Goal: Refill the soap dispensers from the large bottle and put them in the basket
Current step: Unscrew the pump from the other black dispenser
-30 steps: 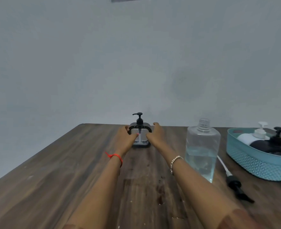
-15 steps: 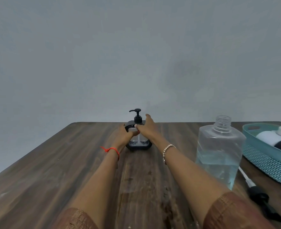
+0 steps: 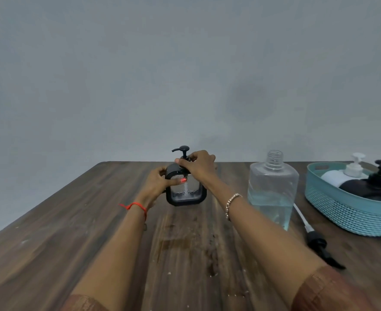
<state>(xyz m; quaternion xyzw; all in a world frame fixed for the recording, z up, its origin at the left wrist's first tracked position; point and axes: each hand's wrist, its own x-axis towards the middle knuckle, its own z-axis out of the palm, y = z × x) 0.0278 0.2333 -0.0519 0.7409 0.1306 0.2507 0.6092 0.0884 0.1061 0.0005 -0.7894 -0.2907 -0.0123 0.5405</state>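
A small clear soap dispenser with a black frame and black pump stands on the wooden table, nearly empty. My left hand grips its left side, thumb across the front. My right hand is closed over its top, fingers around the pump collar. To the right stands the large clear bottle, uncapped, about half full of pale blue liquid. Its black pump with a white tube lies on the table beside it. The teal basket at the far right holds a white dispenser and a black dispenser.
A grey wall rises right behind the table's far edge. Dark stains and small white specks mark the wood between my forearms. The basket reaches the frame's right edge.
The dispenser has come nearer to me on the table. My right hand has moved from its side up onto the pump top, and my left hand has closed around its left side.
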